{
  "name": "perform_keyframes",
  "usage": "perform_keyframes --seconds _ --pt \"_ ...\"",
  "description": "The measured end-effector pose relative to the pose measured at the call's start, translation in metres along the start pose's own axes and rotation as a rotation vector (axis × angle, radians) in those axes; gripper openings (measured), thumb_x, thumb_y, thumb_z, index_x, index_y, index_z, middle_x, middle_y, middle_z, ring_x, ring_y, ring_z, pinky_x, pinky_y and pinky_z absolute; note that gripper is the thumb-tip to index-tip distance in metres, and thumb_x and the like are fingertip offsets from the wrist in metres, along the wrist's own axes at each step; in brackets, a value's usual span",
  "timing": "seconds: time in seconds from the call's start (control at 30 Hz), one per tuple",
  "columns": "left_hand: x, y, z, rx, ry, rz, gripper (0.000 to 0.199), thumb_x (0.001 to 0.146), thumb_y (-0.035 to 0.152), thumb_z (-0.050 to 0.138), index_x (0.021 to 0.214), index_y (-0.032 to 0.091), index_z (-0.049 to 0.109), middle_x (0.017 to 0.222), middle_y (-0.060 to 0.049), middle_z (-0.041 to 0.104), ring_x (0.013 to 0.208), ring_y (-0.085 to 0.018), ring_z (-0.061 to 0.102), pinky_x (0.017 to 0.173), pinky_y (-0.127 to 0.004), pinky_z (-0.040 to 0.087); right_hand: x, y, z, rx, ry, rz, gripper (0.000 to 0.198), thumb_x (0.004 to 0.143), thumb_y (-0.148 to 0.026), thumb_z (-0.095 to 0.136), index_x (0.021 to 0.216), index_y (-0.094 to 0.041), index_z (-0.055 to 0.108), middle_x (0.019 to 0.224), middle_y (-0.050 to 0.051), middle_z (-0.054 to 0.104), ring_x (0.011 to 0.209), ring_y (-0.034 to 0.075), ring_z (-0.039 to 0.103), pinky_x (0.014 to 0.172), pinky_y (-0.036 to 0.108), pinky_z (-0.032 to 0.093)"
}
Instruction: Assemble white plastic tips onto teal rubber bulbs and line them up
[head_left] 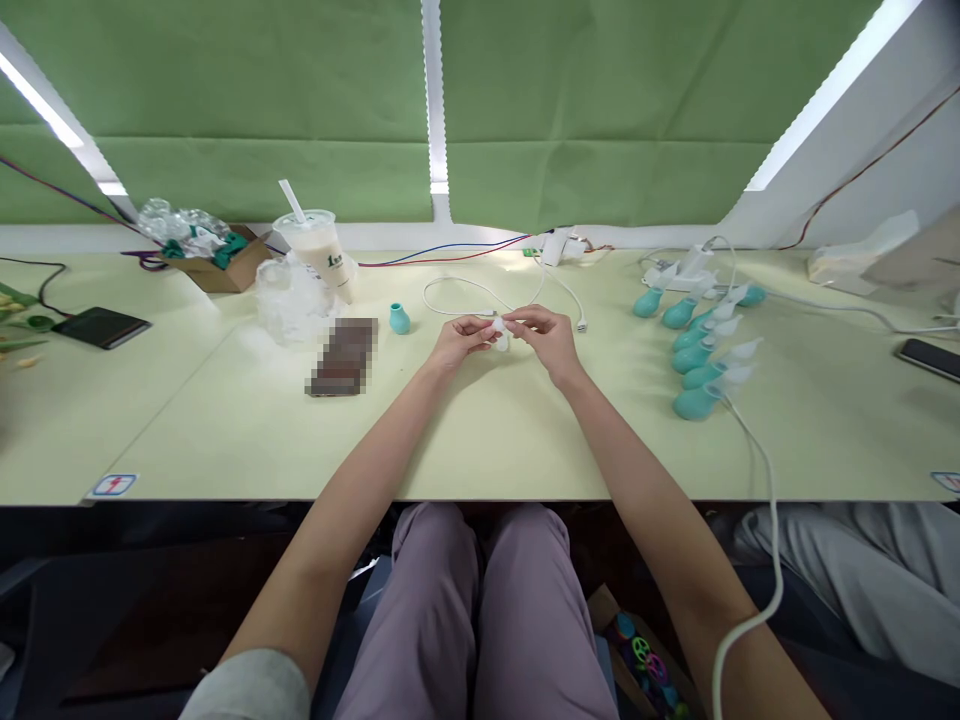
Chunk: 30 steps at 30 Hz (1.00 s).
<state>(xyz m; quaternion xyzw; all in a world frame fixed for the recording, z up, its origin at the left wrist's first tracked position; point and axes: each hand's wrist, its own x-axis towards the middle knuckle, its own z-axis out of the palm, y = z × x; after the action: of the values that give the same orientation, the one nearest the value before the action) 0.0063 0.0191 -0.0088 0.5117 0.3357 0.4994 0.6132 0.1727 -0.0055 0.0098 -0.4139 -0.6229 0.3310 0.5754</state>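
Over the middle of the table, my left hand (pixel 463 338) and my right hand (pixel 550 338) meet fingertip to fingertip. Both pinch a small whitish translucent piece (pixel 501 334), partly covered by the fingers; its exact kind is too small to make out. A single teal bulb (pixel 399 319) with an open neck stands upright just left of my left hand. To the right of my right hand lie several teal bulbs (pixel 697 402) in a rough column, tilted on their sides, with translucent white tips (pixel 739 373) fitted at their necks.
A white cable (pixel 457 281) curls behind my hands. Leftward are a blurred-out dark phone-shaped object (pixel 343 357), a plastic bag (pixel 292 300), a drink cup (pixel 319 250) and a cardboard box (pixel 225 268). A thick pale cord (pixel 772 520) hangs over the right front edge near my forearm.
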Motion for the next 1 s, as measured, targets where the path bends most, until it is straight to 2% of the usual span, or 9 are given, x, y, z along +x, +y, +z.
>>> perform_keyframes --seconds 0.13,0.27,0.4,0.63,0.8,1.0 --pt "-0.0004 0.0002 0.0007 0.029 0.001 0.021 0.047 0.045 0.045 0.086 0.073 0.015 0.063 0.076 -0.002 0.071 0.080 -0.016 0.068 0.071 -0.026 0.048 0.0004 -0.0008 -0.0019 0.036 -0.003 0.093 0.023 0.063 -0.041 0.076 0.076 -0.022 0.072 0.081 0.000 0.069 0.061 0.010 0.057 0.058 0.025 0.045" --pt "0.0005 -0.0011 0.0004 0.062 0.007 0.050 0.046 0.047 0.046 0.086 0.072 0.015 0.063 0.077 -0.003 0.071 0.081 -0.018 0.068 0.073 -0.028 0.048 -0.0004 -0.0032 -0.0039 0.057 -0.043 0.153 0.025 0.062 -0.042 0.077 0.075 -0.022 0.072 0.072 0.000 0.067 0.060 0.011 0.057 0.052 0.023 0.043" --pt "0.0018 -0.0028 -0.0003 0.092 0.005 0.087 0.045 0.048 0.045 0.085 0.071 0.015 0.063 0.078 -0.005 0.071 0.083 -0.020 0.068 0.075 -0.032 0.048 -0.0009 -0.0019 -0.0047 0.110 -0.074 0.192 0.027 0.062 -0.043 0.077 0.077 -0.022 0.071 0.069 0.000 0.066 0.062 0.011 0.058 0.053 0.024 0.046" --pt "0.0021 -0.0040 0.0011 0.080 0.009 0.120 0.043 0.047 0.044 0.086 0.070 0.015 0.064 0.074 -0.003 0.070 0.078 -0.017 0.067 0.074 -0.030 0.048 -0.0018 -0.0005 -0.0030 0.160 -0.083 0.146 0.026 0.063 -0.044 0.076 0.075 -0.022 0.069 0.069 -0.001 0.064 0.061 0.011 0.056 0.052 0.024 0.049" --pt "0.0039 -0.0046 -0.0005 0.072 0.015 0.104 0.044 0.045 0.044 0.086 0.069 0.015 0.064 0.072 -0.001 0.070 0.075 -0.014 0.065 0.073 -0.029 0.048 -0.0023 -0.0062 -0.0024 0.130 -0.067 0.075 0.027 0.062 -0.045 0.077 0.072 -0.021 0.068 0.080 0.000 0.066 0.059 0.010 0.057 0.051 0.024 0.051" --pt "0.0050 -0.0058 -0.0036 0.101 0.015 0.142 0.040 0.048 0.040 0.087 0.069 0.014 0.065 0.072 -0.002 0.069 0.073 -0.015 0.064 0.075 -0.032 0.048 -0.0026 -0.0024 -0.0039 0.182 -0.106 0.169 0.031 0.060 -0.046 0.079 0.075 -0.021 0.070 0.065 -0.002 0.062 0.057 0.010 0.058 0.063 0.031 0.058"
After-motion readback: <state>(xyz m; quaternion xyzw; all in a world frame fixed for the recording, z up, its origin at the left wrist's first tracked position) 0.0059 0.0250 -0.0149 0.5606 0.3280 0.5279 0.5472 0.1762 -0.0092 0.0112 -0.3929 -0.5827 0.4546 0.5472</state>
